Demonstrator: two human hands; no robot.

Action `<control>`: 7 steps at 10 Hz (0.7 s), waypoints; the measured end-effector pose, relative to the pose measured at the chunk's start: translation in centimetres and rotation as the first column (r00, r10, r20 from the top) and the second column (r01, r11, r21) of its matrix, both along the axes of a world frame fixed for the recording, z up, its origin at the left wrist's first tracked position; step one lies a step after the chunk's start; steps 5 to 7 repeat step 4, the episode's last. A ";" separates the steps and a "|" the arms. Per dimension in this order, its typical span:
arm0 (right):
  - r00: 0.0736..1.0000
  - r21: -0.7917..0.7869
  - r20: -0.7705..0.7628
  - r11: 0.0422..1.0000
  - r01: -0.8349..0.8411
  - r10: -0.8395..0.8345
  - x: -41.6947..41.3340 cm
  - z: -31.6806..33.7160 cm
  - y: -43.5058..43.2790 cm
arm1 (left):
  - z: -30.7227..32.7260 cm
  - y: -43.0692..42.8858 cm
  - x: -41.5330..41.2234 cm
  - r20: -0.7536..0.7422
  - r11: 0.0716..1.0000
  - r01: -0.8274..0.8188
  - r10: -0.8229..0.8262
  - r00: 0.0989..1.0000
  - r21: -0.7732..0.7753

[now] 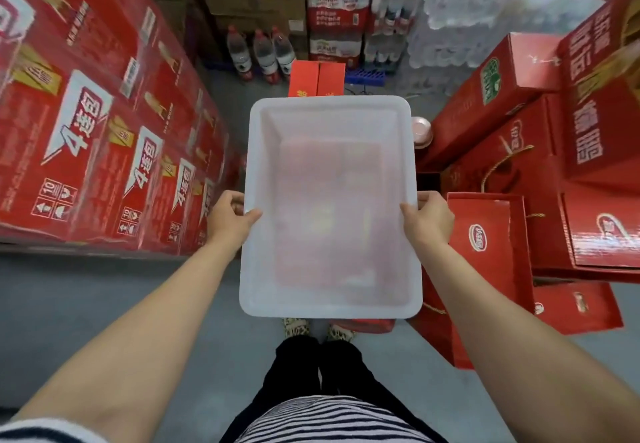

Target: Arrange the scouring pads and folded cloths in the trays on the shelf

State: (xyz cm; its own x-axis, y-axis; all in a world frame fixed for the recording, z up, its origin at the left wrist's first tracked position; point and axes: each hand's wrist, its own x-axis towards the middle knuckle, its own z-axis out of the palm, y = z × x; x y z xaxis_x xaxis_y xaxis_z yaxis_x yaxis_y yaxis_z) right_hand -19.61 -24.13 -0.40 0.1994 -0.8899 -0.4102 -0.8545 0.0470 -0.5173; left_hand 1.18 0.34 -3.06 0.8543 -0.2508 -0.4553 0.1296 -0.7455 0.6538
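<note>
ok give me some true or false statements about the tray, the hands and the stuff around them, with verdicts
1. The left hand and the right hand grip opposite sides of the white tray. True.
2. Scouring pads lie in the white tray. False: no pads or cloths show in it; only a reddish tint shows through its floor.
3. Red cartons are stacked on the person's left. True.
4. The bottles at the far end of the aisle lie on their sides. False: they stand upright.
5. The person holds the white tray with one hand. False: both hands hold it.
</note>
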 end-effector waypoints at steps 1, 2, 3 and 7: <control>0.999 -0.006 -0.009 0.999 0.032 -0.032 -0.3 -0.2 0.3 | -0.3 0.0 0.0 -0.008 1.000 0.003 -0.003 1.000 -0.014; 0.999 -0.008 0.000 0.999 0.040 -0.040 -0.5 0.2 0.5 | 0.0 -0.3 0.0 -0.033 0.999 0.016 -0.018 0.999 -0.038; 1.000 0.006 0.007 1.000 0.018 -0.018 -0.7 0.3 0.5 | 0.0 -0.2 0.0 -0.063 0.999 0.037 -0.038 0.997 -0.017; 0.998 0.025 0.006 0.998 -0.062 0.062 -0.9 1.5 0.7 | 1.2 -0.5 0.4 -0.028 0.999 0.031 -0.030 0.999 0.011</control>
